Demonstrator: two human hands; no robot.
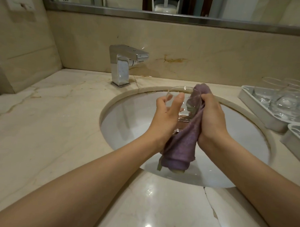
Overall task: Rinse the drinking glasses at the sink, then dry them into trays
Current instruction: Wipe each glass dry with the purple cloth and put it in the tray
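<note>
At frame centre, above the sink (128, 122), the left hand (164, 121) cradles the upright glass (182, 104), fingers loosely curled; the right hand (209, 121) grips the cloth (182, 144) against its right side; trays (260, 110) sit at right.

The glasses (285, 98) in the trays (247, 97) are cut off by the right edge and too blurred to count. The cloth (184, 143) covers the right side of the held glass (181, 101), and the right hand's (213, 120) fingertips are buried in it.
</note>
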